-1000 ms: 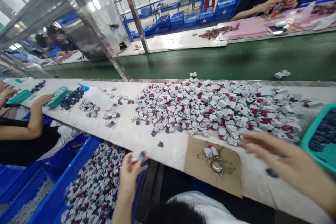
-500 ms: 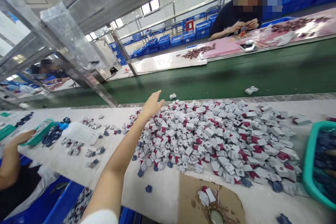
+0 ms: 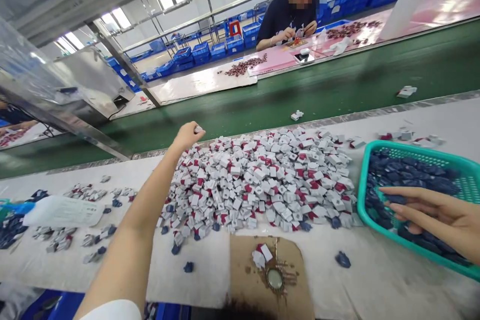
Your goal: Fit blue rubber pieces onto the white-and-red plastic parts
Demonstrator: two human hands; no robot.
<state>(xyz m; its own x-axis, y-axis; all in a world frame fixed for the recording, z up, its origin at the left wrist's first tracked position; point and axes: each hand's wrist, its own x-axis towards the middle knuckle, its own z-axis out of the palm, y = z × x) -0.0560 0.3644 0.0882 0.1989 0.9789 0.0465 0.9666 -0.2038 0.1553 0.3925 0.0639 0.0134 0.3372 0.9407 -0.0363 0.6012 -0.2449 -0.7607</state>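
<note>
My left hand [image 3: 188, 137] is stretched out over the far left edge of the heap, by the green belt. Its fingers are closed on a small white plastic piece [image 3: 198, 130]. On the right, my right hand [image 3: 444, 217] reaches into a green basket [image 3: 363, 195] of dark blue plastic pieces [image 3: 416, 172]. Thumb and fingers pinch one dark blue piece [image 3: 397, 199] above the others. Between my hands spreads a big heap of white and dark red plastic pieces [image 3: 258, 180].
Brown cardboard [image 3: 240, 270] near me bears a small round dish [image 3: 275, 279] and a white-and-red piece [image 3: 261, 255]. A white bottle [image 3: 63, 211] lies left. Loose pieces ride the green belt [image 3: 232, 110]; a co-worker [image 3: 281, 20] sits beyond it.
My left hand, open near a white piece on the belt before, is now closed on one. The view has swung right, bringing my right hand and more of the basket into sight.
</note>
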